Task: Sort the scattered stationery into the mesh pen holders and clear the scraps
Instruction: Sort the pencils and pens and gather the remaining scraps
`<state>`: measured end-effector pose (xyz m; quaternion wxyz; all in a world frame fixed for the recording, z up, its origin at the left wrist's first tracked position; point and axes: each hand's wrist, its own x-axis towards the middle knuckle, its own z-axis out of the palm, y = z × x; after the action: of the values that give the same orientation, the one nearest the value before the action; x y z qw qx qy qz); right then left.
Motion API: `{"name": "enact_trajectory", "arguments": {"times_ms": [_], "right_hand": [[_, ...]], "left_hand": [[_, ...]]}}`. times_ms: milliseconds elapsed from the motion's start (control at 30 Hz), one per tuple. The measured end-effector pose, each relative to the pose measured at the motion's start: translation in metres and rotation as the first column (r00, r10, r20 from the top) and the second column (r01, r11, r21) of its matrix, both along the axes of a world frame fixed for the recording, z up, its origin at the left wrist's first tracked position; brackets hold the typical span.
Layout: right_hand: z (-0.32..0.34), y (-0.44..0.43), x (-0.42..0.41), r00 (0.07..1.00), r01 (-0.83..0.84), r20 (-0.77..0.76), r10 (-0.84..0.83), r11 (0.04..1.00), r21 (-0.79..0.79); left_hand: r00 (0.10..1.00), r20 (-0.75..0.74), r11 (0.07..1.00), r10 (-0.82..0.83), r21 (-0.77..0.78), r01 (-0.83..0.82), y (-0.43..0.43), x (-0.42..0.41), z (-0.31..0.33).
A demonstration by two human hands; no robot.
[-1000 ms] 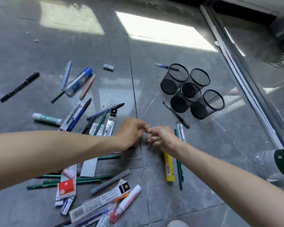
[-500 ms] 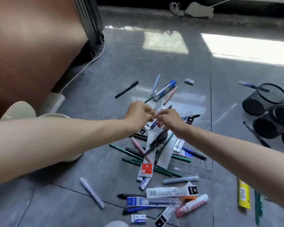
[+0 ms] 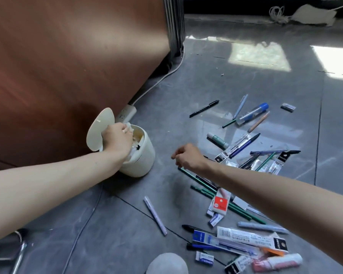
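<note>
— What took up the upper left of the frame?

— A large brown wooden panel (image 3: 57, 66). Below and to the right of it lay the glossy grey tiled floor (image 3: 206, 76).

— Where was the rubbish container?

— A cream round plastic bin (image 3: 145, 163) stood left of centre, near the foot of the panel. Its flat cream lid (image 3: 98, 133) was tipped up on the left side.

— And the hands?

— The left hand (image 3: 117, 140) was over the mouth of the bin, and its fingertips pinched a white crumpled paper scrap (image 3: 128, 126) just at the far rim. The right hand (image 3: 188, 157) hung in the centre of the frame with its fingers loosely curled, above the near end of some long green pencils (image 3: 198, 180).

— Where was the scattered stationery (image 3: 246, 147)?

— It was spread over the right half of the frame, from the middle down to the lower right corner. A clear marker tube with a blue cap (image 3: 252, 113) lay at the upper right, and a slim black pen (image 3: 204, 108) lay left of it. A red and white eraser packet (image 3: 220, 202) rested on the pencils. A pale lilac pen (image 3: 154, 215) lay apart, at the lower centre.
</note>
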<state>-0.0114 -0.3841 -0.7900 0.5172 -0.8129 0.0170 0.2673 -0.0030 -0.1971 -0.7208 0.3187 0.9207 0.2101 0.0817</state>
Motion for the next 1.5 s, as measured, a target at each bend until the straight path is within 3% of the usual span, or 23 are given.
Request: {"name": "enact_trajectory", "arguments": {"times_ms": [167,367,500,700,767,867,1000,1100,1167,1200,1333,1400,1500], "right_hand": [[-0.003,-0.018,-0.003,1.0,0.012,0.005,-0.011,0.998,-0.069],[-0.004,-0.046,-0.003,0.997,0.075,0.012,-0.074,0.994,-0.075],[0.0,-0.068,-0.005,0.997,0.058,0.066,-0.049,0.989,-0.138],[0.0,-0.125,-0.031,0.962,0.265,0.166,-0.219,0.897,-0.353],[-0.004,-0.154,-0.048,0.936,0.351,0.183,-0.301,0.846,-0.401],[-0.015,-0.202,-0.077,0.868,0.489,0.224,-0.442,0.693,-0.53],[-0.029,-0.263,-0.12,0.729,0.584,0.199,-0.654,0.444,-0.68],[-0.042,-0.295,-0.149,0.57,0.589,0.124,-0.812,0.298,-0.751],[-0.051,-0.305,-0.167,0.482,0.58,0.038,-0.875,0.286,-0.763],[-0.055,-0.307,-0.176,0.491,0.567,0.011,-0.871,0.31,-0.763],[-0.06,-0.292,-0.201,0.812,0.468,0.093,-0.577,0.546,-0.695],[-0.059,-0.285,-0.204,0.859,0.468,0.16,-0.487,0.618,-0.631],[-0.062,-0.288,-0.202,0.787,0.563,0.211,-0.58,0.534,-0.631]], "left_hand": [[0.987,-0.158,0.987,0.044,0.159,-0.019,0.01,-0.001,-0.001],[0.992,-0.098,0.944,-0.075,0.314,0.103,-0.021,0.002,0.002],[0.958,-0.097,0.917,-0.27,0.277,0.287,-0.066,0.009,-0.003],[0.845,-0.222,0.827,-0.487,0.194,0.528,-0.164,0.02,-0.021],[0.761,-0.256,0.758,-0.596,0.132,0.638,-0.199,0.021,-0.031],[0.584,-0.323,0.586,-0.745,0.1,0.804,-0.251,0.013,-0.048],[0.243,-0.405,0.244,-0.881,0.051,0.968,-0.307,-0.017,-0.086],[0.023,-0.439,0.011,-0.898,0.029,1.0,-0.332,-0.046,-0.112],[-0.104,-0.472,-0.128,-0.875,0.02,0.992,-0.34,-0.062,-0.124],[-0.162,-0.466,-0.196,-0.87,0.026,0.98,-0.342,-0.068,-0.129],[-0.296,-0.338,-0.347,-0.893,0.1,0.933,-0.339,-0.079,-0.142],[-0.265,-0.297,-0.328,-0.917,0.187,0.926,-0.338,-0.076,-0.149],[-0.165,-0.291,-0.248,-0.943,0.278,0.928,-0.34,-0.066,-0.158]]}}
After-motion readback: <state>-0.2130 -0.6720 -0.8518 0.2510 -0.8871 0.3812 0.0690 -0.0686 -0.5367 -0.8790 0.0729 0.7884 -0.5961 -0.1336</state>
